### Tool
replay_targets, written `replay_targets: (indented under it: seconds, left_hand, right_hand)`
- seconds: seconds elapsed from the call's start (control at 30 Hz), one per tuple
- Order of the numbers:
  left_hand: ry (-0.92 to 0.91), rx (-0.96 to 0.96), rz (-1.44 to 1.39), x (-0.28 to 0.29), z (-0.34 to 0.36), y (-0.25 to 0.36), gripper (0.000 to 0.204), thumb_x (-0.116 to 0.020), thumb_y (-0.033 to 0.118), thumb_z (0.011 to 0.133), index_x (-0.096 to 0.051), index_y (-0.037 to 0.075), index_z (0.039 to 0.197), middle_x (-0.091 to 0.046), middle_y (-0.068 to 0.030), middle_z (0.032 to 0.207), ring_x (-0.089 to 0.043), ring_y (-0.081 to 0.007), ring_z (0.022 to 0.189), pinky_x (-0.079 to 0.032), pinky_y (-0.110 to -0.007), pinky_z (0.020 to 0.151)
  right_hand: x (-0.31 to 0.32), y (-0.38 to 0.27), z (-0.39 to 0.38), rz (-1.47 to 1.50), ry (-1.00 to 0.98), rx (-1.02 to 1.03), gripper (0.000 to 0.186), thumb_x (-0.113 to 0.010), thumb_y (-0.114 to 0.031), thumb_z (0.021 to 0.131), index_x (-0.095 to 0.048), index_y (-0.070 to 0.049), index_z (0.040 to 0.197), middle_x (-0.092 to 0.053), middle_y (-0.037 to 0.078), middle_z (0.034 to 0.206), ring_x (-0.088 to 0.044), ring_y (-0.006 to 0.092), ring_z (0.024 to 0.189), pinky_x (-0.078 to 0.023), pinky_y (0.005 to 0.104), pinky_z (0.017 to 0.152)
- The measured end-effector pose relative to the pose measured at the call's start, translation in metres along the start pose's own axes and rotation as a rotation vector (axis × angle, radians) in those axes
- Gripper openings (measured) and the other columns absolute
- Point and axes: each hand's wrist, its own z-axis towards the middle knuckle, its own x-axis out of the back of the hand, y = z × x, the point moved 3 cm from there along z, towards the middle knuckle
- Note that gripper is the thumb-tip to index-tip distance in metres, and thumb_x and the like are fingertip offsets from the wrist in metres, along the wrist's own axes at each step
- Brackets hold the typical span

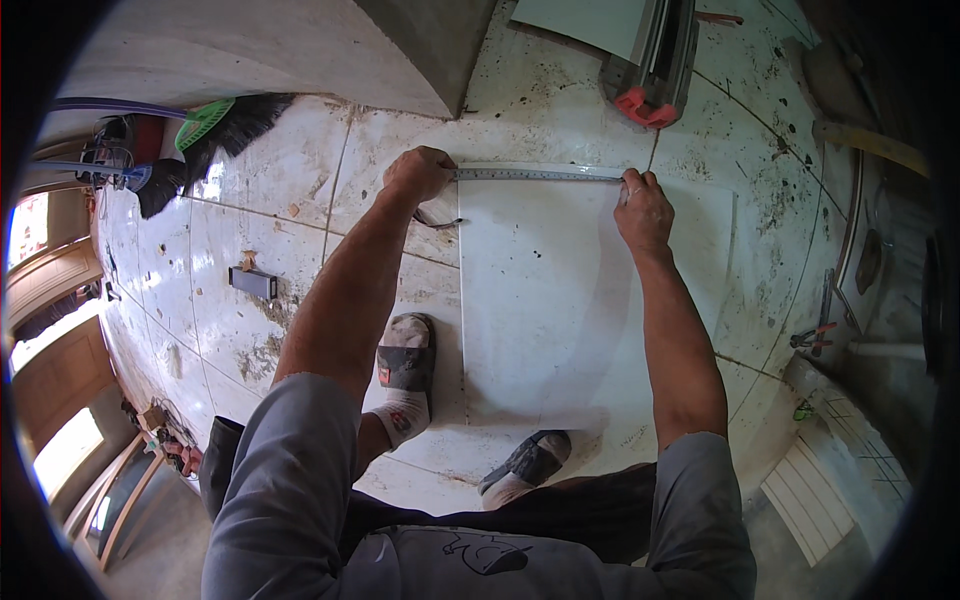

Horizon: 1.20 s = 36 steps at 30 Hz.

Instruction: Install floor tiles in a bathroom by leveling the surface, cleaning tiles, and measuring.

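A large white tile [530, 320] lies flat on the floor in front of me. Along its far edge stretches the blade of a tape measure [540, 175], pulled straight from left to right. My left hand [418, 175] is closed round the tape at the tile's far left corner; what lies inside the fist is hidden. A thin dark strap or cord [437, 223] shows just below that hand. My right hand [645, 210] pinches the blade's right end with bent fingertips, short of the tile's right edge. Whether it holds anything else is too small to tell.
A tile cutter [650, 90] with a red end stands beyond the tile. Brooms [205, 125] lean at the far left by a concrete block [400, 60]. A small grey box [253, 283] lies left; pliers [815, 338] lie right. My sandalled feet [407, 365] are at the tile's near left.
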Motion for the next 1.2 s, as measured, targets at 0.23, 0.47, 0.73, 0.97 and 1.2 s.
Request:
replay_targets:
  seconds: [0.23,0.47,0.73,0.97,1.2]
  left_hand:
    - [0.041,-0.012,-0.028,-0.006,0.011,-0.005,0.018,-0.063,0.026,0.074,-0.069,0.025,0.092,-0.066,-0.0012,0.096,-0.061,-0.0193,0.095,-0.047,-0.032,0.083]
    - [-0.011,-0.083,-0.087,-0.008,0.022,-0.009,0.019,-0.064,0.023,0.071,-0.070,0.018,0.088,-0.067,-0.0054,0.088,-0.063,-0.0218,0.087,-0.049,-0.033,0.078]
    - [-0.004,-0.090,-0.081,-0.004,0.022,-0.003,0.018,-0.064,0.022,0.070,-0.069,0.015,0.086,-0.067,-0.0077,0.085,-0.063,-0.0226,0.084,-0.049,-0.033,0.077]
    - [-0.008,-0.142,-0.066,0.000,0.022,-0.001,0.020,-0.059,0.016,0.069,-0.069,0.013,0.086,-0.067,-0.0106,0.085,-0.063,-0.0244,0.083,-0.049,-0.033,0.076]
    - [0.028,-0.093,-0.064,-0.003,0.025,-0.001,0.022,-0.059,0.017,0.067,-0.069,0.013,0.087,-0.067,-0.0111,0.085,-0.063,-0.0249,0.084,-0.049,-0.034,0.078]
  right_hand:
    - [0.003,-0.004,0.003,0.036,0.007,-0.048,0.014,-0.055,-0.012,0.081,-0.051,-0.009,0.094,-0.055,0.013,0.089,-0.059,0.0324,0.082,-0.049,0.0424,0.069]
    - [-0.004,0.001,0.006,0.027,0.014,-0.061,0.016,-0.055,-0.009,0.078,-0.054,-0.009,0.095,-0.055,0.013,0.087,-0.059,0.0318,0.081,-0.050,0.0413,0.069]
    - [-0.004,0.005,0.009,0.041,-0.013,-0.092,0.023,-0.053,-0.006,0.076,-0.055,-0.009,0.098,-0.054,0.014,0.089,-0.060,0.0319,0.082,-0.051,0.0404,0.071]
    - [-0.005,0.004,0.008,0.051,-0.015,-0.087,0.025,-0.055,-0.005,0.074,-0.055,-0.008,0.100,-0.054,0.016,0.090,-0.059,0.0326,0.083,-0.051,0.0404,0.072]
    - [-0.004,0.000,0.008,0.095,0.033,-0.084,0.026,-0.057,-0.001,0.071,-0.053,-0.007,0.096,-0.053,0.015,0.090,-0.058,0.0327,0.083,-0.050,0.0409,0.071]
